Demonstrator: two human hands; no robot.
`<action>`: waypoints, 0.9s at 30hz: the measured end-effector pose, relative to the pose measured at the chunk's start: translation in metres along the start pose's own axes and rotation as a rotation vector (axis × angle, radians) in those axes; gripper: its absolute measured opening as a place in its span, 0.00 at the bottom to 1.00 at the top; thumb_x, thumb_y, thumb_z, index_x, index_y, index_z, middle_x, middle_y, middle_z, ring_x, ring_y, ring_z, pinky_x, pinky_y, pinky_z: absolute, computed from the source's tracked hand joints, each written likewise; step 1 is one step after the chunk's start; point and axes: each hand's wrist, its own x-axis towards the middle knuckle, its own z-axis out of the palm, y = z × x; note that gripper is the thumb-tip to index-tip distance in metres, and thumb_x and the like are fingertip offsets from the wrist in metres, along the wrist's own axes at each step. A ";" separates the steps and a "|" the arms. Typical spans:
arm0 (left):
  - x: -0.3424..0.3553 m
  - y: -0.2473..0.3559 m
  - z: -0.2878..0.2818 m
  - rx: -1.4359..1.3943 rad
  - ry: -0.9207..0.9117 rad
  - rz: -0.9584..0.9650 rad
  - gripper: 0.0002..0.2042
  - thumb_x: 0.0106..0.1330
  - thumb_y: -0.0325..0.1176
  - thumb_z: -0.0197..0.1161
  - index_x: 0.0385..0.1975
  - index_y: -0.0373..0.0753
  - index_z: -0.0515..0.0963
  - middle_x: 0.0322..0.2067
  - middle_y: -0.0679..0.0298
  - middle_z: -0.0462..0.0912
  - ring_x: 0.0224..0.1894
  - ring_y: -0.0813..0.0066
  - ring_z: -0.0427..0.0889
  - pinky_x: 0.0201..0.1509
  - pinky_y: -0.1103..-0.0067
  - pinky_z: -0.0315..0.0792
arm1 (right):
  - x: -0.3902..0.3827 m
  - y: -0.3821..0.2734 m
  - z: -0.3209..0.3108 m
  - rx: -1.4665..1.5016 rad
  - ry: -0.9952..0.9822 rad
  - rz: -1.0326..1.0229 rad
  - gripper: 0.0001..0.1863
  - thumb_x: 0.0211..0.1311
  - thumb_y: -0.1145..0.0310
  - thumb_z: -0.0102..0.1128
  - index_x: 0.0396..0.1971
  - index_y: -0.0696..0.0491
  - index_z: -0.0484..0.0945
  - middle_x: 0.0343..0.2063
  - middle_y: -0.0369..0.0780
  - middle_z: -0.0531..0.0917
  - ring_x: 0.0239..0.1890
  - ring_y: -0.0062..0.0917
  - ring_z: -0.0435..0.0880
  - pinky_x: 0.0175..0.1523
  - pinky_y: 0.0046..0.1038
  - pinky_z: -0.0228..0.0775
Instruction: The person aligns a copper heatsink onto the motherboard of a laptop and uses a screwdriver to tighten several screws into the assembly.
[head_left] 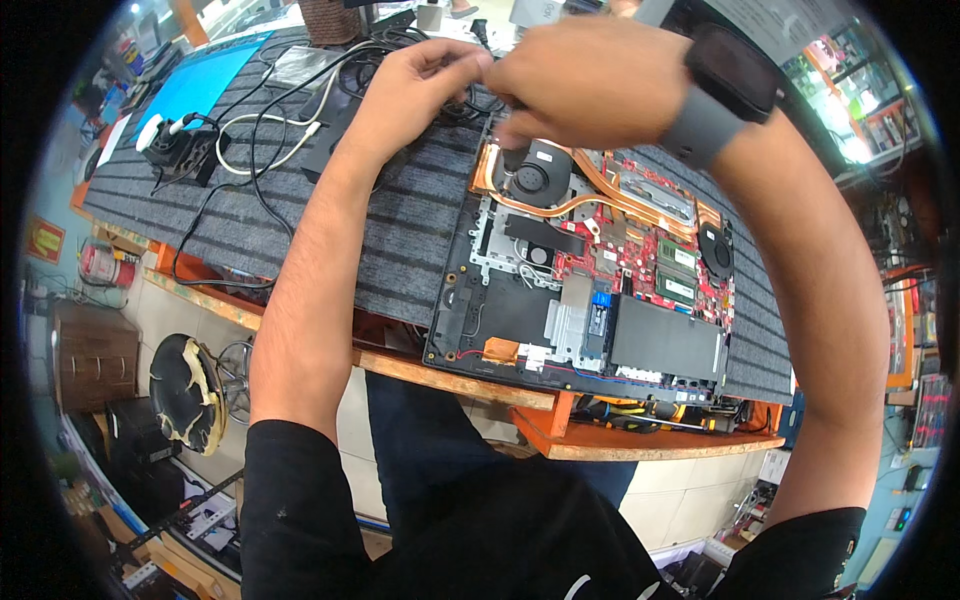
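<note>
An opened laptop base [500,310] lies on the striped grey mat in front of me, its red circuit board [625,255], copper heat pipes and battery [665,338] exposed. Over its far left corner, my right hand [590,85] is closed on a dark, slim tool [514,160] that looks like a screwdriver. The tool's lower end points down beside the left cooling fan [541,178]; its exact contact point is hard to see. My left hand [415,90] is pinched beyond that corner, its fingertips against or very near my right hand. Whatever it holds is hidden.
Black and white cables [262,150] run over the mat [400,250] on the left, near a power strip [180,155] and a blue sheet [205,85]. Below the table edge, an open drawer [640,420] holds tools. A torn black stool [185,392] stands at lower left.
</note>
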 end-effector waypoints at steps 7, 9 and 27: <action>0.040 -0.019 0.039 0.586 -0.167 0.465 0.13 0.60 0.33 0.68 0.42 0.35 0.83 0.37 0.50 0.86 0.38 0.57 0.86 0.44 0.69 0.78 | 0.010 0.008 0.003 0.072 -0.040 -0.007 0.20 0.63 0.50 0.64 0.36 0.53 0.84 0.34 0.46 0.87 0.38 0.43 0.88 0.45 0.42 0.79; 0.058 -0.028 0.054 0.665 -0.246 0.486 0.13 0.60 0.33 0.68 0.43 0.35 0.83 0.38 0.50 0.86 0.38 0.58 0.86 0.44 0.69 0.78 | 0.009 -0.001 -0.006 0.064 -0.076 0.082 0.18 0.61 0.51 0.66 0.36 0.54 0.84 0.35 0.46 0.88 0.39 0.42 0.88 0.46 0.41 0.79; 0.078 -0.037 0.073 0.800 -0.469 0.327 0.14 0.60 0.30 0.68 0.45 0.35 0.81 0.39 0.53 0.86 0.41 0.62 0.85 0.46 0.72 0.77 | 0.012 0.003 -0.002 0.147 -0.087 0.066 0.19 0.55 0.59 0.69 0.44 0.52 0.85 0.40 0.44 0.88 0.44 0.39 0.87 0.50 0.40 0.77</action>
